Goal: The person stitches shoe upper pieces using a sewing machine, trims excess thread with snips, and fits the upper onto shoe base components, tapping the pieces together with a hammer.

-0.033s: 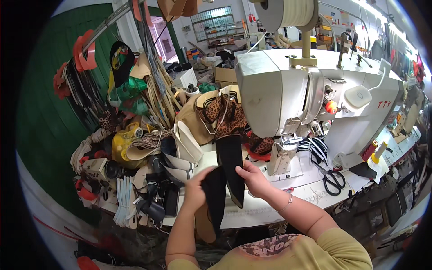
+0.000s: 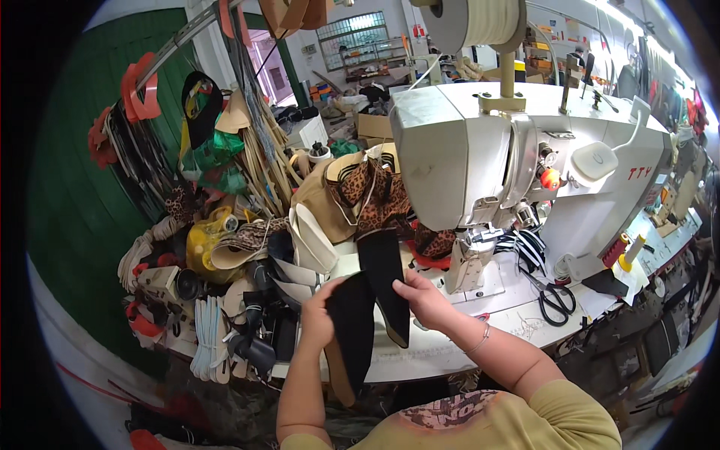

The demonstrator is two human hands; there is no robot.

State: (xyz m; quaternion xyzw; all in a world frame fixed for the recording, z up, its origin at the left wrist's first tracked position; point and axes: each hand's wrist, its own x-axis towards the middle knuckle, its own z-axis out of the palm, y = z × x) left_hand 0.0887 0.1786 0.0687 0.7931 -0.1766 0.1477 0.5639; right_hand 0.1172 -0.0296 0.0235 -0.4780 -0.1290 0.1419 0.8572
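Note:
My left hand [image 2: 319,316] is closed on the edge of a long black shoe piece [image 2: 353,319], with a tan layer showing along its lower side. My right hand [image 2: 422,300] pinches a second black shoe piece [image 2: 384,262], thumb on top. Tilted, the two overlap between my hands above the front of the white work table [image 2: 427,365]. The second piece's far end meets leopard-print pieces [image 2: 382,206]. To the right of both pieces stands a white sewing machine [image 2: 457,154], its presser area [image 2: 472,251] just beyond my right hand.
Black-handled scissors [image 2: 555,304] lie right of the machine, near thread spools [image 2: 626,259]. On the left are heaped white strap bundles [image 2: 211,337], a yellow bag [image 2: 210,240] and grey-white shoe parts [image 2: 296,277]. Strips hang from a rack [image 2: 176,60]. A large thread cone [image 2: 487,22] tops the machine.
My left hand and its black piece have turned slightly, showing more of the black face and less of the tan layer. The right hand has barely moved.

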